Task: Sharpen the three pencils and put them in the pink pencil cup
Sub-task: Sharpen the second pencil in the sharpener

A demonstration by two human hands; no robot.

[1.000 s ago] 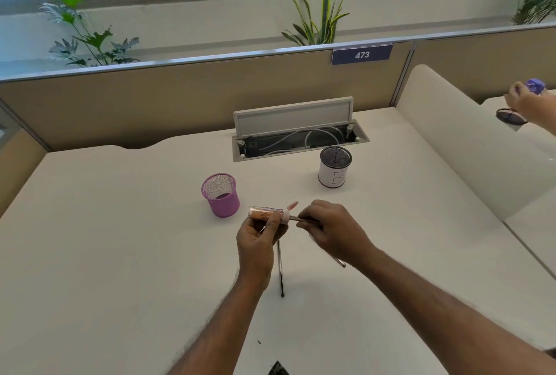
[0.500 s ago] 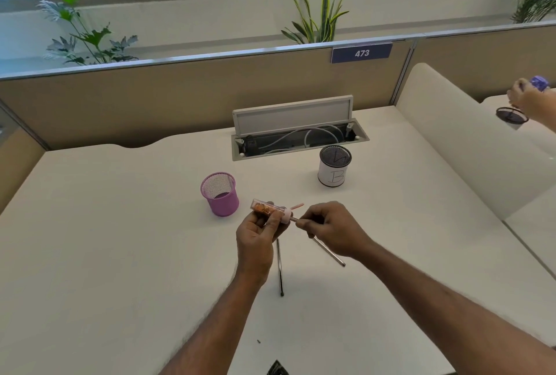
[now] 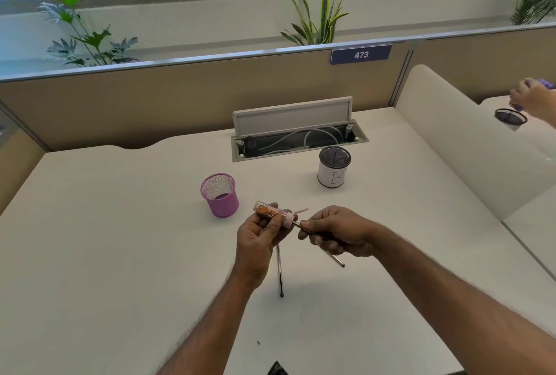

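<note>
Head view shows the left hand gripping a clear tube sharpener, its fingers curled round the barrel. The barrel holds orange shavings and ends in a pale pink cap that faces 4 o'clock. The right hand pinches a dark pencil close to its tip, fingers folded round the shaft, and the tail sticks out below the palm toward 4 o'clock.

Pencil and sharpener share one long axis, running from 4 o'clock up to 10 o'clock, and the tip sits at the cap's opening. Whether it is seated inside cannot be told. On this line the next twist looks like a roll of the right fingers about that axis while the left hand braces.

The pink pencil cup stands upright on the desk at about 10 o'clock from the left hand, near it and well apart from the right hand. It looks empty of pencils, so the pencil-holding hand would have to reach across, past the sharpener.

A second pencil lies flat on the desk under the left wrist, its length running 12 to 6 o'clock. A third is not visible.
</note>
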